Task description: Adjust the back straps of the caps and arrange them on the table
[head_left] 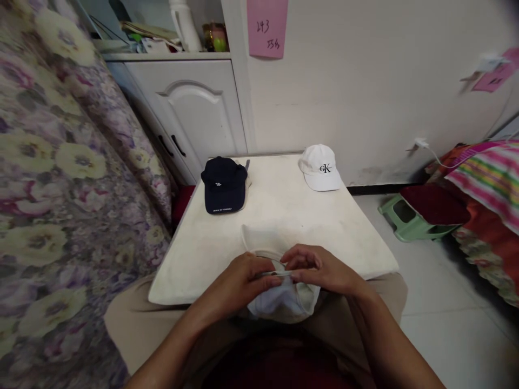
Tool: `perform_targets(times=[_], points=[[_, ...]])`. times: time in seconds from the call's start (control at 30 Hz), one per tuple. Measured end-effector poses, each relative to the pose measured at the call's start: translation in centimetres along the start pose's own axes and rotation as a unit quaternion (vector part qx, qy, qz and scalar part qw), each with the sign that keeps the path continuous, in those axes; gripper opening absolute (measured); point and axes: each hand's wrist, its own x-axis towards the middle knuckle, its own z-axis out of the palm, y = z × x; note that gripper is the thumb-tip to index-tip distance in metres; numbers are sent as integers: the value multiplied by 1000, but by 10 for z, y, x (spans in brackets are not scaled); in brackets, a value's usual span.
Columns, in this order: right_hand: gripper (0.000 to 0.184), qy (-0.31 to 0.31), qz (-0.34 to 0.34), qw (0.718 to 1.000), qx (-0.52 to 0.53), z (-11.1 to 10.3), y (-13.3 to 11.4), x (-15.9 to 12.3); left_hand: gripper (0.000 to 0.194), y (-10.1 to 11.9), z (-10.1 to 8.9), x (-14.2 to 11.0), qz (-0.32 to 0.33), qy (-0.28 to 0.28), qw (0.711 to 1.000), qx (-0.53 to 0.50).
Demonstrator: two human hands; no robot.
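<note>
open lane on table (pixel 275 189) between navy cap (pixel 223 186) and white cap (pixel 319 165), held cap (pixel 279 303) blocking near end, wall (pixel 344 97) behind

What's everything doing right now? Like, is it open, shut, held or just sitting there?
Pale cap: held in both hands, left and right.
Dark cap: resting on the table, brim toward the person.
White cap: resting on the table, crown up.
Cabinet door: shut.
White jug: standing upright.

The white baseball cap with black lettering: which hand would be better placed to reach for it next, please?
Probably the right hand: it is nearer the white baseball cap, at the right of the table. The left hand is farther; both hold the pale cap.
</note>
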Motion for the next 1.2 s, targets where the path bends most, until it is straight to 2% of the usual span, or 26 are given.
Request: perform_targets(times=[0.13,0.23,0.37,0.53,0.67,0.8,0.87,0.97,1.03,1.1,1.2], points=[[19,-32,17,999,-10,-7,3,-1,38,-7,-9,-2,-31,-30,994,-102],[19,-33,13,999,-1,-5,2,2,38,-3,-15,-1,-30,-45,994,-91],[16,-42,6,999,-17,0,-4,7,31,6,-15,2,-17,-38,998,-41],[26,-36,-2,999,-21,-9,-5,6,35,8,-17,4,-66,-34,990,-124],[35,-75,-37,996,12,-33,1,3,34,11,-37,2,-58,-28,975,-213],[34,-91,-63,993,42,-51,3,5,34,20,-63,0,-21,1,965,-261],[34,-90,-85,986,109,-52,0,8,35,23,-69,0,-16,2,949,-316],[37,-69,-127,963,228,-46,-9,13,37,22,-67,3,-19,-24,894,-448],[39,-57,-140,947,283,-41,-14,17,36,17,-59,7,-16,-18,848,-530],[41,-64,-130,940,310,-37,-15,20,32,11,-47,12,-1,11,809,-588],[50,-89,-103,936,326,-36,-2,26,23,-1,-29,21,23,29,772,-635]])
